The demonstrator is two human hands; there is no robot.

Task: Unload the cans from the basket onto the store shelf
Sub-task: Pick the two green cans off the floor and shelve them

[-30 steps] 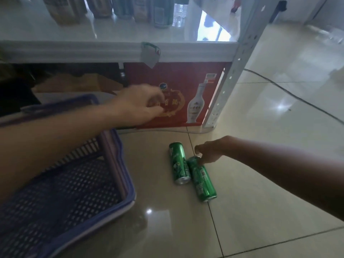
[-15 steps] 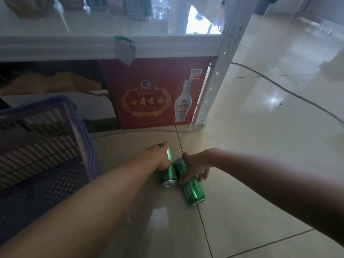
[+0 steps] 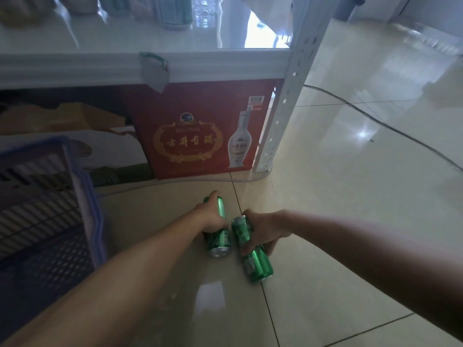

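Low on the floor, the left hand [image 3: 213, 216] is wrapped over the left green can [image 3: 218, 236], which lies on its side on the tile with its silver end toward the camera; fingers curl round the far half of the barrel, thumb side hidden. Grip looks closed around it, though whether the can has cleared the floor cannot be told. At 3 o'clock from it, almost touching, the right hand [image 3: 260, 231] clasps the right green can [image 3: 251, 251] around its upper half, fingertips tucked beneath, long axis running toward 5 o'clock. Taking each can across the barrel suits a slim cylinder that would otherwise roll on glossy tile, and one per hand suggests both are meant to go up in a single lift.

Outward: the blue basket [image 3: 82, 196] stands at 9 o'clock, well apart from the cans; the part of its mesh interior in view shows no cans. At 12 o'clock a red liquor carton [image 3: 195, 136] sits under the shelf [image 3: 125, 68], beside the perforated white upright [image 3: 283, 106]. The shelf top already carries a row of drinks, blurred at the top edge. A cable [image 3: 375, 121] trails across the floor at 2 o'clock.

Judgement: pickup stage; the shelf's front lip overhangs the reach path, so a straight lift risks clipping it.
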